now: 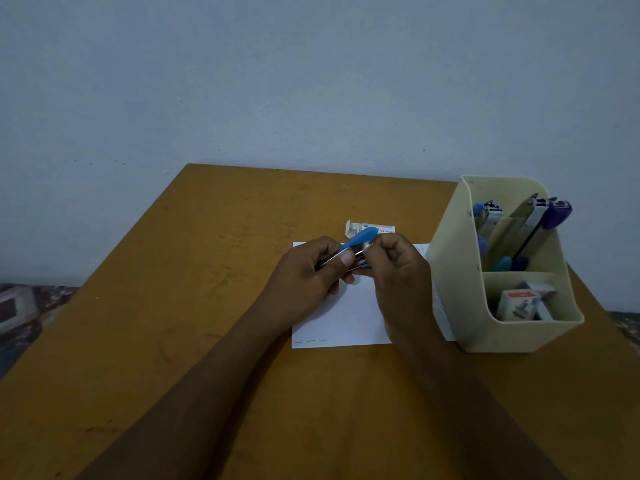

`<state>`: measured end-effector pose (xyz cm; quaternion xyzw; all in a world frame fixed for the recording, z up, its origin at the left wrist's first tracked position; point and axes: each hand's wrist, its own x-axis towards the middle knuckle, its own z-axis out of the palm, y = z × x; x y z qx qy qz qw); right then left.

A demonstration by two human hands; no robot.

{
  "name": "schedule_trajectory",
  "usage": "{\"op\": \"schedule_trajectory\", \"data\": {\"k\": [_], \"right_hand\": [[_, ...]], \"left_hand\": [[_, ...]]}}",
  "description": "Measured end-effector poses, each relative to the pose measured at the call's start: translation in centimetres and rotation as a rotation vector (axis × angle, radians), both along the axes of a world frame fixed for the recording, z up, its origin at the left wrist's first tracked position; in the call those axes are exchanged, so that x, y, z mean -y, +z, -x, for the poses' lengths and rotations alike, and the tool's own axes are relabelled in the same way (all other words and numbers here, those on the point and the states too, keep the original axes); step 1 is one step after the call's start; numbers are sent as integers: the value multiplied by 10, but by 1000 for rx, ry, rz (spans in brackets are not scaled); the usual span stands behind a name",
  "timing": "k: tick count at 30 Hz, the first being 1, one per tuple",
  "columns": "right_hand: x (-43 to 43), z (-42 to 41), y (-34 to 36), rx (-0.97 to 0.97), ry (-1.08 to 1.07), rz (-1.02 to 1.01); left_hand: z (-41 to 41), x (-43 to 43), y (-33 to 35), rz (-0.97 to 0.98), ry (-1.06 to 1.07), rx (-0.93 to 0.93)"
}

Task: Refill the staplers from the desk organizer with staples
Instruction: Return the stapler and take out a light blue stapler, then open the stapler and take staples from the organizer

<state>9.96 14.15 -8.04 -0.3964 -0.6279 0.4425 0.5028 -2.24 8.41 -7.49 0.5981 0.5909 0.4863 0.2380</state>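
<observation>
Both hands up over the paper (pixel 341 317): my left hand (pixel 308 271) clamps the blue stapler (pixel 356 242) w/ top swung open, so my right hand (pixel 398 268), fingertips pinched at its front, can work the channel. Can't tell if staples are pinched. Staple box (pixel 370 227) lies just behind; more staplers in organizer (pixel 460 292).

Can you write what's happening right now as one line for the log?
left hand: holds blue stapler | right hand: fingers at its front end | staple box: open, behind | organizer: more staplers inside

Stapler (pixel 358 241): glossy blue plastic top w/ shiny metal parts; desk organizer (pixel 460 278): smooth matt cream plastic; table (pixel 173 306): matt brownish wood-look surface, scuffed; sheet (pixel 346 317): matt white paper.
</observation>
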Motion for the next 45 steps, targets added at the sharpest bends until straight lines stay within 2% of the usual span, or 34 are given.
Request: {"op": "schedule_trajectory", "data": {"k": [7,16,21,29,32,37,45], "right_hand": [[1,0,1,9,-23,41],[1,2,-4,-91,0,115],[-3,-2,-2,-214,-43,265],[-12,-10,3,-380,-50,467],[-12,-12,4,-422,-38,477],[-12,-12,4,-374,-53,408],[-12,-14,5,-426,-33,418]], "left_hand": [[-3,1,0,4,7,9],[-1,1,2,15,70,77],[10,2,8,-14,116,85],[33,11,16,103,123,225],[41,14,16,123,130,147],[47,14,13,160,140,-41],[43,12,9,147,105,-177]]}}
